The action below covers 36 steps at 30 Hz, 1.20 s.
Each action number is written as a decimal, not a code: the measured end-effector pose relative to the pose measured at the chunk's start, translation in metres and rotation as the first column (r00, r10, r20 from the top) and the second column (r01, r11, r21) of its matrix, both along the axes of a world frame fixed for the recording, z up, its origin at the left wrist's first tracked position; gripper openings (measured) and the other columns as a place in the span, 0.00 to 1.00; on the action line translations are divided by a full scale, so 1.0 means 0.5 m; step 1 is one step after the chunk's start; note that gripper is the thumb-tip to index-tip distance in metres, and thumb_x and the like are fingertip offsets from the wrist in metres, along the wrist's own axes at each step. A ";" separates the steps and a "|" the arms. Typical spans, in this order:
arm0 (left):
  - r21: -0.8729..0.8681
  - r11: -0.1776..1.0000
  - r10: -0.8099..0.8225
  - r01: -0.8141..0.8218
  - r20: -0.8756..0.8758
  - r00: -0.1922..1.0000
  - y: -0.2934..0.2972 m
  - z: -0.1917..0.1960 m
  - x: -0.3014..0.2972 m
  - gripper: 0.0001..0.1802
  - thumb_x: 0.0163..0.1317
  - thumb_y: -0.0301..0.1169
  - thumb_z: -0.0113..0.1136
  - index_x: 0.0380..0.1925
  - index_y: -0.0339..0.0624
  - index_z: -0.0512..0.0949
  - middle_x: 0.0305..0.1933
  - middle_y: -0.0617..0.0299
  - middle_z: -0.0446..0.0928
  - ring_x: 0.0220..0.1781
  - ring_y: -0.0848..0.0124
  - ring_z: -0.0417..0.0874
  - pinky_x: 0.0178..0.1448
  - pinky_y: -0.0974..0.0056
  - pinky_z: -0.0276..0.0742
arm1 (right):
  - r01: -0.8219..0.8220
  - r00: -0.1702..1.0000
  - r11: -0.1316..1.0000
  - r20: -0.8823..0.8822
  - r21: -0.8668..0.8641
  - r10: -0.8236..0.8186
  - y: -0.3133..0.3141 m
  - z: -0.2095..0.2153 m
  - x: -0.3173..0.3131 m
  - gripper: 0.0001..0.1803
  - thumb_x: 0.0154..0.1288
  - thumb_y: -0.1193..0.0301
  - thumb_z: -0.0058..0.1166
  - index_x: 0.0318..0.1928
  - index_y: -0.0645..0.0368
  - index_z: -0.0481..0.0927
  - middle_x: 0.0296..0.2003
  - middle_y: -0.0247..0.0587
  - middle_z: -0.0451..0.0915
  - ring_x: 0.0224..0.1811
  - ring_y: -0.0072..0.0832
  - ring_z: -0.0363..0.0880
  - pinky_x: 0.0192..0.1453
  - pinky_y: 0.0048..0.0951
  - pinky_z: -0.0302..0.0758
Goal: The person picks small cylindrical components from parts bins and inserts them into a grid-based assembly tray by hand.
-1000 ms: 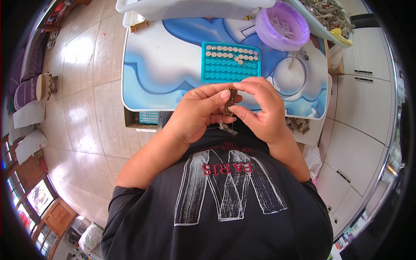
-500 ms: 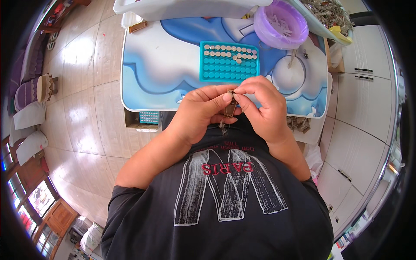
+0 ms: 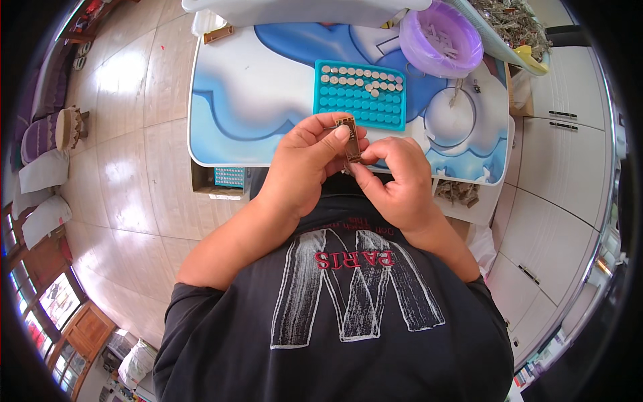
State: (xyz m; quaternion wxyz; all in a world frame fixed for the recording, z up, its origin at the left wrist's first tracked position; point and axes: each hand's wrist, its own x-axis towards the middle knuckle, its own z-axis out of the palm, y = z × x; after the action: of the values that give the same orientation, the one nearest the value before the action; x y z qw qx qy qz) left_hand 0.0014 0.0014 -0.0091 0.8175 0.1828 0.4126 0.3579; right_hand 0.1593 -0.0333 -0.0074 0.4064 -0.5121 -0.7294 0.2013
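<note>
Hands (image 3: 355,167) above table edge (image 3: 221,164), floor (image 3: 134,174) beyond

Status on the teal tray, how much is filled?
Done: the teal tray has small silver discs in its top row and part of the second. In hand: left hand and right hand both pinch a small brown-and-metal part just above the table edge. Left: the tray's lower rows show no discs.

A teal tray (image 3: 362,110) and purple bowl (image 3: 439,33) sit on a blue-white table (image 3: 254,100), apparently apart.
</note>
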 end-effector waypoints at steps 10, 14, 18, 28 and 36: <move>0.050 0.999 0.018 -0.016 -0.028 0.999 -0.002 0.004 -0.003 0.15 0.66 0.33 0.53 0.50 0.39 0.71 0.46 0.56 0.78 0.46 0.70 0.80 0.49 0.66 0.77 | 0.017 0.992 0.993 -0.118 -0.117 -0.031 -0.013 -0.011 -0.005 0.08 0.54 0.83 0.59 0.32 0.62 0.73 0.28 0.38 0.76 0.29 0.26 0.75 0.35 0.25 0.72; 0.052 0.999 0.015 -0.014 -0.021 1.000 -0.002 0.004 -0.004 0.15 0.66 0.33 0.53 0.50 0.39 0.71 0.46 0.56 0.78 0.46 0.70 0.80 0.49 0.66 0.77 | 0.039 0.990 0.995 -0.132 -0.090 -0.051 -0.009 -0.010 -0.010 0.10 0.47 0.82 0.60 0.29 0.57 0.74 0.24 0.35 0.77 0.26 0.35 0.74 0.32 0.33 0.67; 0.041 0.999 0.003 -0.002 -0.014 1.000 -0.002 0.000 -0.008 0.15 0.66 0.33 0.53 0.50 0.39 0.71 0.46 0.56 0.78 0.46 0.69 0.80 0.49 0.67 0.78 | 0.018 0.990 0.994 -0.138 -0.109 -0.033 -0.010 -0.010 -0.013 0.10 0.47 0.80 0.62 0.31 0.56 0.77 0.24 0.34 0.77 0.25 0.34 0.74 0.32 0.32 0.67; 0.021 1.000 0.005 -0.005 -0.011 1.000 -0.007 -0.006 -0.011 0.14 0.66 0.32 0.52 0.50 0.38 0.71 0.44 0.55 0.78 0.43 0.70 0.81 0.44 0.68 0.79 | -0.082 0.996 0.995 0.019 -0.048 0.083 0.001 -0.009 -0.005 0.11 0.49 0.73 0.63 0.35 0.54 0.80 0.23 0.34 0.79 0.24 0.31 0.76 0.31 0.32 0.65; -0.043 0.999 0.005 -0.005 0.000 1.000 -0.010 -0.039 -0.020 0.15 0.66 0.30 0.52 0.49 0.33 0.73 0.41 0.56 0.78 0.39 0.70 0.81 0.43 0.68 0.80 | -0.190 0.981 0.965 -0.065 -0.182 0.181 0.026 -0.010 0.018 0.09 0.54 0.69 0.62 0.36 0.55 0.82 0.25 0.37 0.80 0.26 0.35 0.78 0.33 0.32 0.70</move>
State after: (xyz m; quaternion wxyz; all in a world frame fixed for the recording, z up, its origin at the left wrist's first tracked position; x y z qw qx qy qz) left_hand -0.0087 -0.0035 -0.0284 0.8203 0.1639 0.4208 0.3510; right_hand 0.1683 -0.0205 -0.0122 0.3531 -0.4728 -0.7420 0.3182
